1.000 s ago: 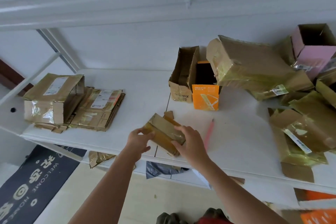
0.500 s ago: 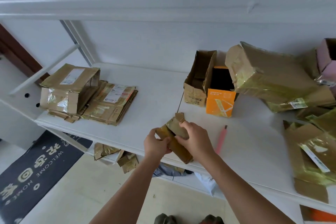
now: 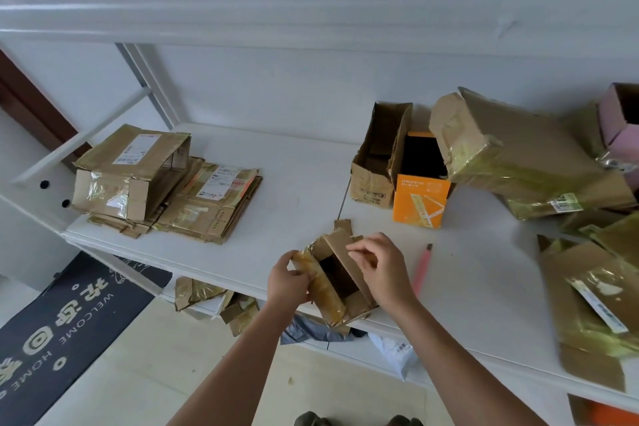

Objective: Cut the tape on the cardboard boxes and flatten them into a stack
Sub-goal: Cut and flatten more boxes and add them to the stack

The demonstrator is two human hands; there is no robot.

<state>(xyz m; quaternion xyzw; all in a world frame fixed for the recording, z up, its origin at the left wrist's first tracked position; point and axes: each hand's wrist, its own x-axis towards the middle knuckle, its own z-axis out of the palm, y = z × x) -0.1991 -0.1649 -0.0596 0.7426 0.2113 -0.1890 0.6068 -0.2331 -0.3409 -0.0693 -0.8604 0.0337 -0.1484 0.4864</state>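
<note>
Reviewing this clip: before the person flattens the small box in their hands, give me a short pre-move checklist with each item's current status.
1. Left hand grips the taped side of the small box: ok.
2. Right hand holds the box's raised flap: ok.
3. Box end open, dark interior showing: ok.
4. All tape seams cut, including the underside: cannot tell, the bottom is hidden.
5. Pink cutter lies on the white table beside the right hand, away from the fingers: ok.
6. Flattened stack at the table's left is even: not ok, a partly collapsed box sits on it.
</note>
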